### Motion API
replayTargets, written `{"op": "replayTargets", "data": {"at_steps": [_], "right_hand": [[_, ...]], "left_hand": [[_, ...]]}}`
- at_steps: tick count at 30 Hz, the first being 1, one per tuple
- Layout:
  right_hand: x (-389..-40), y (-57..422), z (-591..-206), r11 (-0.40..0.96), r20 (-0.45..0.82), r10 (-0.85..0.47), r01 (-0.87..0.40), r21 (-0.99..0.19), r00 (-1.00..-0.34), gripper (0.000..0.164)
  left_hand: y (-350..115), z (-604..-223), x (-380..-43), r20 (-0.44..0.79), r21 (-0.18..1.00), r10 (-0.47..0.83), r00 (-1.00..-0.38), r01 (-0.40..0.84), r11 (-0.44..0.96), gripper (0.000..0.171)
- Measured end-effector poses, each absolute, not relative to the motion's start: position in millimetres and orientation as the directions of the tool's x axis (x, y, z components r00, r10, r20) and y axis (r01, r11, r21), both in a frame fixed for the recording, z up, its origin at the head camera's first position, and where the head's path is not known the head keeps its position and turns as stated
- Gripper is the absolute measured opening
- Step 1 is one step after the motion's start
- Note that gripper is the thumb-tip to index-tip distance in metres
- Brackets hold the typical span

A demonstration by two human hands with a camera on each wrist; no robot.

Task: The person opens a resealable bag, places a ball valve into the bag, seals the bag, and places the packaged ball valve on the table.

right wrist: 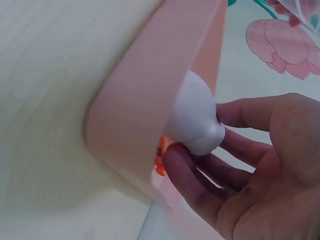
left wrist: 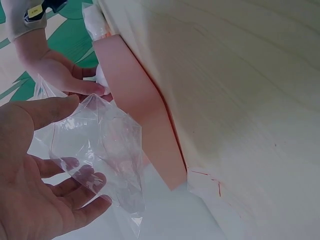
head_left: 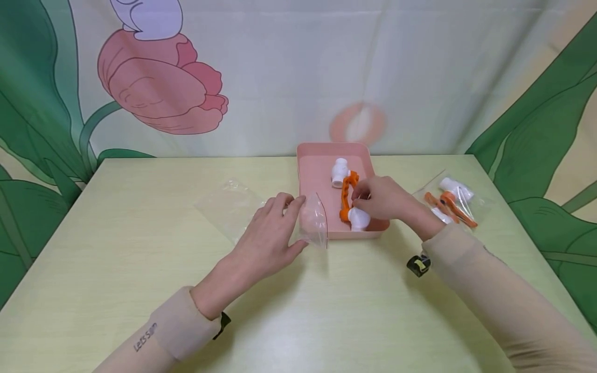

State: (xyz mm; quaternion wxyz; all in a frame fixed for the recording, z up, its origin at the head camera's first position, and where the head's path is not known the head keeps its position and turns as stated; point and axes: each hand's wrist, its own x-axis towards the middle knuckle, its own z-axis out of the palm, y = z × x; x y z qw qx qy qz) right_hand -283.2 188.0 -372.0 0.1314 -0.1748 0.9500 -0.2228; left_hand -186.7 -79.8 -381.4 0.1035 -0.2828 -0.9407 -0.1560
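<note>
My left hand (head_left: 272, 233) holds a clear plastic bag (head_left: 314, 220) by its mouth, thumb on one side and fingers spread on the other. In the left wrist view the bag (left wrist: 100, 145) bulges and shows no item inside. My right hand (head_left: 384, 197) reaches over the pink tray (head_left: 312, 155) and pinches a white ball valve (head_left: 359, 220) near its front right corner. The right wrist view shows thumb and fingers around the rounded end of that valve (right wrist: 192, 120). Beside it in the tray lie an orange handle (head_left: 345, 194) and another white valve (head_left: 340, 171).
A filled clear bag (head_left: 459, 197) with white valve pieces and orange handles lies right of the tray. Another flat, clear plastic bag (head_left: 228, 204) lies left of the tray. A printed curtain (head_left: 280, 77) hangs behind the pale wooden table (head_left: 140, 233).
</note>
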Motion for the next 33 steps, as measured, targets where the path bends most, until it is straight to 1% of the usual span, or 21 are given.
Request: {"op": "replayTargets", "data": {"at_steps": [7, 12, 16, 20, 23, 28, 33], "right_hand": [[-281.4, 190.1, -357.9, 0.832, -0.227, -0.373, -0.216, -0.51, -0.9, 0.012], [-276.1, 189.0, -348.5, 0.849, -0.276, -0.367, -0.198, -0.49, -0.888, 0.015], [-273.0, 188.8, -344.3, 0.853, -0.286, -0.369, -0.201, -0.481, -0.884, 0.014], [-271.9, 191.2, -344.6, 0.847, -0.258, -0.371, -0.211, -0.487, -0.892, 0.014], [-271.8, 195.1, -346.2, 0.829, -0.205, -0.365, -0.217, -0.515, -0.908, 0.016], [-271.3, 202.7, -345.8, 0.775, -0.126, -0.359, -0.22, -0.592, -0.925, 0.017], [-269.0, 206.9, -342.1, 0.714, -0.121, -0.341, -0.173, -0.678, -0.932, 0.018]], "left_hand": [[-80.2, -382.9, -187.2, 0.299, 0.235, 0.502, -0.811, 0.573, 0.785, 0.078], [-79.9, -383.2, -186.9, 0.303, 0.234, 0.503, -0.809, 0.575, 0.784, 0.078], [-79.4, -383.7, -186.5, 0.3, 0.236, 0.502, -0.812, 0.572, 0.785, 0.078], [-79.4, -385.1, -186.7, 0.292, 0.238, 0.5, -0.816, 0.568, 0.788, 0.078], [-79.8, -385.2, -187.6, 0.28, 0.244, 0.493, -0.824, 0.558, 0.793, 0.078], [-80.6, -383.2, -190.7, 0.25, 0.272, 0.483, -0.839, 0.54, 0.797, 0.079], [-81.6, -381.8, -194.1, 0.228, 0.307, 0.48, -0.847, 0.531, 0.79, 0.079]]}}
